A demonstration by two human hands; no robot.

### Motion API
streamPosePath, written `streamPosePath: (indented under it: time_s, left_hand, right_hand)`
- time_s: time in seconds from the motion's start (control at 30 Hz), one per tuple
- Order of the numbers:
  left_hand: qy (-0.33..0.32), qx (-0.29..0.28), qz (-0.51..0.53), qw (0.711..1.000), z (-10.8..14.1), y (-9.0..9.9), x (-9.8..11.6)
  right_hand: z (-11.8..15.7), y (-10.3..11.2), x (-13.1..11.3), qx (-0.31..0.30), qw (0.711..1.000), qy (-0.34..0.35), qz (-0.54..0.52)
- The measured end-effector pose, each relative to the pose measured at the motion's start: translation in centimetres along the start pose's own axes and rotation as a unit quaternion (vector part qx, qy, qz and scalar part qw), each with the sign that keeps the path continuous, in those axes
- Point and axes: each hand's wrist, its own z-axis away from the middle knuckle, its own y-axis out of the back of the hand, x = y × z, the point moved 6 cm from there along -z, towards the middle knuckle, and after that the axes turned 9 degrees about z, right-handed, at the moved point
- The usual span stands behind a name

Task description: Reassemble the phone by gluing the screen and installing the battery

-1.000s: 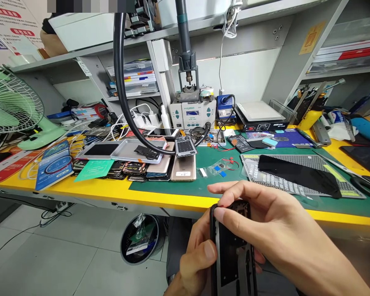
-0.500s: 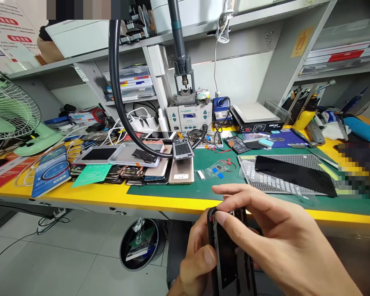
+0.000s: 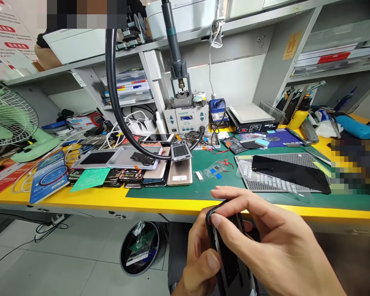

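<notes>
The left hand (image 3: 198,267) clasps the phone frame (image 3: 230,263), right hand (image 3: 271,238) pinching its top corner.

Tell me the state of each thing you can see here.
Phone frame: held, inner side visible
Left hand: gripping the frame's side
Right hand: pinching the frame's top corner
Black panel: lying unheld
Waste bin: uncovered, rubbish inside
Handpiece: nozzle down, unheld
Fan: upright, spinning unclear

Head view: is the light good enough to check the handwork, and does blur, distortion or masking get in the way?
In the head view, light is bright and both hands look fairly sharp; head view, the phone frame's dark interior swallows detail; head view, shelf uprights lean, suggesting wide-angle distortion; head view, pixelation hides the green mat's right end.
</notes>
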Motion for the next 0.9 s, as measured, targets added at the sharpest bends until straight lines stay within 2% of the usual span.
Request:
streamPosePath:
  time_s: [0.23, 0.37, 0.47, 0.57, 0.67, 0.73, 0.83, 0.9]
  left_hand:
    - [-0.029, 0.011, -0.033, 0.999, 0.3, 1.1, 0.1]
    - [-0.028, 0.042, 0.012, 0.999, 0.9, 1.9, -0.4]
    - [-0.044, 0.022, 0.037, 0.998, 1.1, 2.4, -0.6]
    - [-0.060, -0.031, 0.027, 0.997, 0.7, 2.1, -0.5]
    - [-0.039, -0.069, 0.001, 0.997, 0.3, 1.0, -0.4]
    - [-0.031, -0.061, -0.014, 0.998, 0.1, 0.3, -0.2]
    - [-0.036, -0.017, -0.038, 0.998, -0.1, -0.2, 0.3]
    - [-0.039, -0.024, -0.053, 0.998, -0.2, -0.5, 0.4]
  right_hand:
    - [0.1, -0.5, 0.0, -0.008, 1.000, -0.020, -0.017]
    - [0.1, -0.4, 0.0, -0.002, 1.000, -0.011, -0.006]
    - [0.2, -0.2, 0.0, -0.005, 1.000, -0.009, -0.006]
    - [0.3, -0.3, 0.3, -0.036, 0.999, -0.019, -0.008]
    - [0.4, -0.3, 0.5, -0.051, 0.998, -0.021, 0.000]
    - [0.4, -0.3, 0.5, -0.050, 0.999, -0.020, 0.007]
    - [0.5, -0.4, 0.4, -0.047, 0.999, -0.017, 0.014]
    - [0.6, -0.4, 0.3, -0.044, 0.999, -0.014, 0.020]
